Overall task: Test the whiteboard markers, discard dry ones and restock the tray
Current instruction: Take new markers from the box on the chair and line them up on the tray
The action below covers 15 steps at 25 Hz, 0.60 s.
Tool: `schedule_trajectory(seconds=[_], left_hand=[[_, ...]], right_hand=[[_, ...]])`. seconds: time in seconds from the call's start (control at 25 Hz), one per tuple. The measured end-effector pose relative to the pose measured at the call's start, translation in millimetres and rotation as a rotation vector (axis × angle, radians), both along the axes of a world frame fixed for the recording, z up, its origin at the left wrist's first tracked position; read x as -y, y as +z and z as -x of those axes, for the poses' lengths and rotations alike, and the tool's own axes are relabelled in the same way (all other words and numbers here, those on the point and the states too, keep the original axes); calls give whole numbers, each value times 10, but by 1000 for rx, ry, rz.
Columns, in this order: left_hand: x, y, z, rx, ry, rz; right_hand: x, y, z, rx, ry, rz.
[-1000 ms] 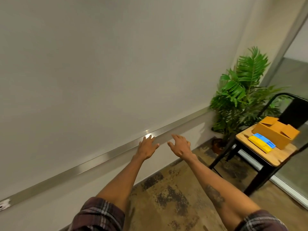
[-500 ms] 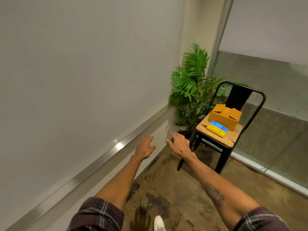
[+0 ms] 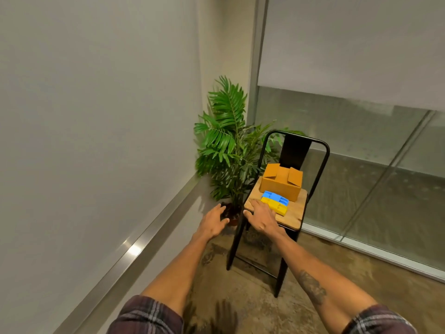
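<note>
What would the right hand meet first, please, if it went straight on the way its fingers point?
Probably the yellow pack on the chair seat: the right hand points its fingers at the pack's near end, though depth leaves contact unclear. The blue pack lies just behind it.

Blue pack, yellow pack, brown box, plaid sleeves
</note>
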<state>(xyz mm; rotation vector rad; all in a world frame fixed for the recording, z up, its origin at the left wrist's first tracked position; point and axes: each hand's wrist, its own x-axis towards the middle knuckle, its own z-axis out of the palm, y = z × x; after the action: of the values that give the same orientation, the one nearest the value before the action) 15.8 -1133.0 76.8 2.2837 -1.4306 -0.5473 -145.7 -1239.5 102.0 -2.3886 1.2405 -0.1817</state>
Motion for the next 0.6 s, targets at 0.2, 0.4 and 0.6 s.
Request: schedule_trajectory(seconds=[0.2,0.4,0.6], left_hand=[[715,-78,-155,4,-89,19],[1329,-148,-115,5,-110,24],[1984,-161,75,-5,-149,43]], right_hand=[[529,-71,-16,2,-83,-12],[1002,-190,91,34,-201,-14],[1626,-283,263,74,-295,25]])
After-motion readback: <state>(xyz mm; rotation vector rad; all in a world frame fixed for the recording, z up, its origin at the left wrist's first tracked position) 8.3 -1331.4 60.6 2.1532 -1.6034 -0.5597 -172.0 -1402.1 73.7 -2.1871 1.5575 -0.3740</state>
